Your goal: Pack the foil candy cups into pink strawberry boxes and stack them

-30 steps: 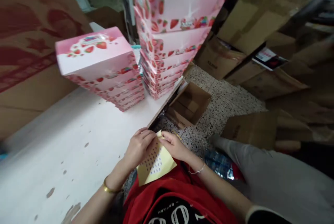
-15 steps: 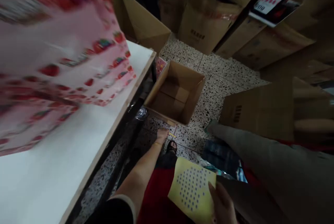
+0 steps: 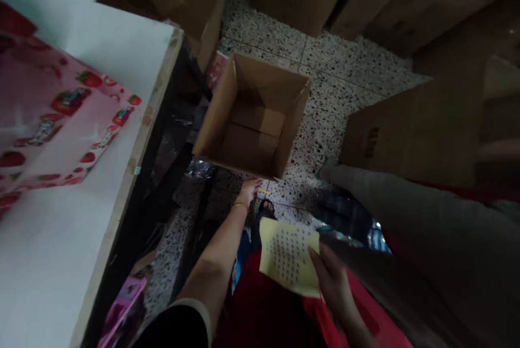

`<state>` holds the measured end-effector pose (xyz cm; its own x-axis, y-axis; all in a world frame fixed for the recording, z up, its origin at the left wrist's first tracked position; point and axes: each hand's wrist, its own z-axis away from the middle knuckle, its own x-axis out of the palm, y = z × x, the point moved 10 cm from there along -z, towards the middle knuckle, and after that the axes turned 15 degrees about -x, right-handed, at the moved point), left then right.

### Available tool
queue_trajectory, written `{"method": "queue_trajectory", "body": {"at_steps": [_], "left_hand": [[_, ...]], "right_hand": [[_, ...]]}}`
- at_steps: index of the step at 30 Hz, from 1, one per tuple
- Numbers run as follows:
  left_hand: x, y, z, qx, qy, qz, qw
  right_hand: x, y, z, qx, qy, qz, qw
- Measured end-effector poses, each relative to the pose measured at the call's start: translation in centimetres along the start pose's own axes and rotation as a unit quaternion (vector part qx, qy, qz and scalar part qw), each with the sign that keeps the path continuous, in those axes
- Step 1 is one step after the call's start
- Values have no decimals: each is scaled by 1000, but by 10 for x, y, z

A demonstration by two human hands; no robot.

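Observation:
My left hand (image 3: 249, 189) reaches down just below the near edge of an open cardboard box (image 3: 254, 115) that stands on the speckled floor. Its small fingers are blurred; a thin yellow strip (image 3: 264, 191) shows beside them, and I cannot make out whether they hold it. In my right hand (image 3: 330, 272) a yellow sheet (image 3: 288, 256) with rows of small dark marks is pinched at its right edge between thumb and fingers. The box's visible inside holds no goods.
On the left is a white table (image 3: 134, 39) bearing pink strawberry-print boxes (image 3: 81, 126). More cardboard cartons stand at the back and right, among them a large one (image 3: 406, 131). A grey-clothed limb (image 3: 390, 196) lies at the right. Under the table sits a pink item (image 3: 122, 307).
The view has shifted, so the floor box appears larger and further left. My left hand is closer to the box's near edge. The yellow sheet appears higher and slightly further left.

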<state>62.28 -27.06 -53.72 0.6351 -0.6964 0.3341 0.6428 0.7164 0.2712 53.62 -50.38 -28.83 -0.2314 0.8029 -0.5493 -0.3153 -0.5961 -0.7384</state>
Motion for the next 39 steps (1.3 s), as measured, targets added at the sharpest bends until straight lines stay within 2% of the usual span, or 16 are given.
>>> {"method": "queue_trajectory", "body": {"at_steps": [2,3,5,6,7,9,11,13,16,18,22,26,31,34,37,39], "left_hand": [[-9,18,57,15,31,-47,998],[-11,34,94,41,49,-75,995],[0,78,184,159,67,-166,971],[19,101,236,251,59,-241,936],[45,119,288,342,38,-322,882],[104,132,378,486,-6,-465,740],[147,134,432,552,-9,-540,635],[176,141,458,590,20,-571,571],[200,154,470,617,20,-584,527],[207,164,472,625,4,-579,524],[210,197,468,628,-6,-541,559],[215,244,449,617,-27,-515,595],[232,303,414,567,-83,-551,607],[238,330,388,515,-97,-575,628],[240,356,343,452,-92,-582,670],[240,377,294,413,-49,-601,682]], "right_hand": [[6,-33,-10,-25,-22,-52,998],[5,-51,-13,-33,-29,-74,996],[-4,-89,-17,-54,-37,-99,993],[-11,-109,-18,-68,-40,-102,992],[-18,-129,-19,-83,-43,-106,990],[-32,-167,-20,-111,-58,-134,983],[-42,-201,-20,-138,-84,-178,971],[-50,-231,-19,-179,-111,-199,957],[-58,-261,-21,-239,-137,-189,942],[-58,-271,-27,-257,-138,-186,938],[-53,-288,-50,-267,-130,-183,937],[-43,-315,-85,-259,-129,-184,940],[-29,-354,-130,-239,-138,-206,939],[-18,-364,-156,-217,-154,-218,939],[-8,-360,-187,-179,-172,-233,940],[-7,-351,-218,-156,-164,-233,946]]}}
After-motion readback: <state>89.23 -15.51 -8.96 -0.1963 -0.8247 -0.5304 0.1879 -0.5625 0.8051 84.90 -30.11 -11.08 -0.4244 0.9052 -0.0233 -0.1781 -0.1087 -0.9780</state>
